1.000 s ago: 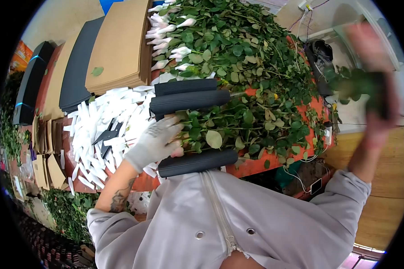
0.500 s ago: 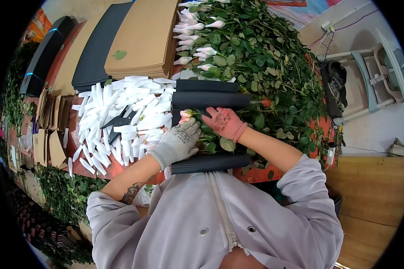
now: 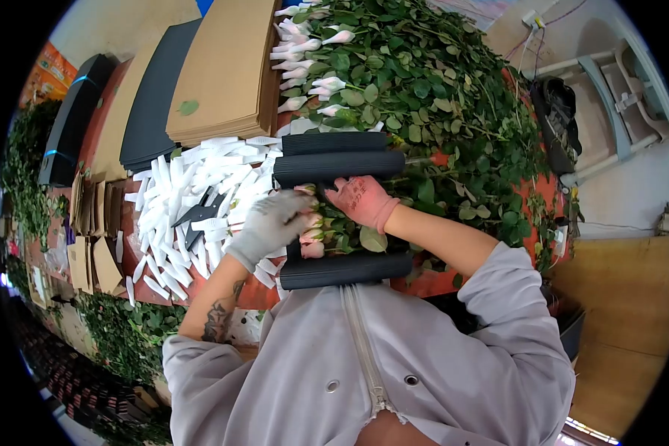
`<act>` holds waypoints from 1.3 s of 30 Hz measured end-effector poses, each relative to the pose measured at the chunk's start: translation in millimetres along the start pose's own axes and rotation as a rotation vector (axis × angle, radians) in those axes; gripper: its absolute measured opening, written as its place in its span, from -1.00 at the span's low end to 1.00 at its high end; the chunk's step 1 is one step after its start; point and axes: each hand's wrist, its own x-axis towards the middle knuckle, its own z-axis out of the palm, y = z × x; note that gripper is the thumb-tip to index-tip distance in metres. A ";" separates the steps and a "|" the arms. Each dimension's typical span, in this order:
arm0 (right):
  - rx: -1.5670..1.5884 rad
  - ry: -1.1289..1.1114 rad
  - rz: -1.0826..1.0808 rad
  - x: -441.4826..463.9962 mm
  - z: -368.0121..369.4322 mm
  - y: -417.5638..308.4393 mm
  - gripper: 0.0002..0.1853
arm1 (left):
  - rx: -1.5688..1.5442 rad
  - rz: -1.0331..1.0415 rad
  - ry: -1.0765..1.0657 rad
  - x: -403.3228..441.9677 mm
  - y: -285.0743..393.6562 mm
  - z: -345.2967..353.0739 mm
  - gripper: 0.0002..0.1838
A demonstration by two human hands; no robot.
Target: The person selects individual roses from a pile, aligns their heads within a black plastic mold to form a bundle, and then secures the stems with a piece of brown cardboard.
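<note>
Pink roses [image 3: 313, 236] lie in a row between two black ribbed rolls, the front roll [image 3: 346, 270] near my body and the rear roll [image 3: 340, 165] beyond. My left hand [image 3: 270, 223], in a grey-white glove, is at the left side of the blooms, its fingers apart and slightly blurred. My right hand [image 3: 360, 201], in a pink glove, rests on the stems and leaves just right of the blooms, fingers bent; what lies under them is hidden. White foam sleeves [image 3: 178, 189] are heaped left of my left hand, with a black tool [image 3: 196, 216] among them.
Stacked brown cardboard [image 3: 219, 70] and dark sheets [image 3: 158, 97] stand at the back left. Sleeved roses [image 3: 293, 72] with a large mass of leaves [image 3: 438, 89] fill the back. Small cardboard pieces [image 3: 95, 212] lie at the left. A white chair [image 3: 609, 119] is at the right.
My right hand came from the far right, where it was blurred with something leafy and dark, down to the stems. My left hand has since shifted left, uncovering several rose blooms.
</note>
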 end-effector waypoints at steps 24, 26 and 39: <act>-0.149 0.020 -0.134 -16.4 -51.1 -12.2 -0.82 | 0.536 -0.367 -0.092 28.1 -0.3 13.7 -0.69; -0.252 0.515 -0.162 -23.4 -32.8 -13.9 -0.84 | 0.604 -0.417 -0.141 28.5 -1.5 14.7 -0.69; 0.087 0.056 0.011 -4.4 10.8 1.1 -0.74 | 0.336 -0.248 0.245 -0.9 -7.9 3.3 -0.74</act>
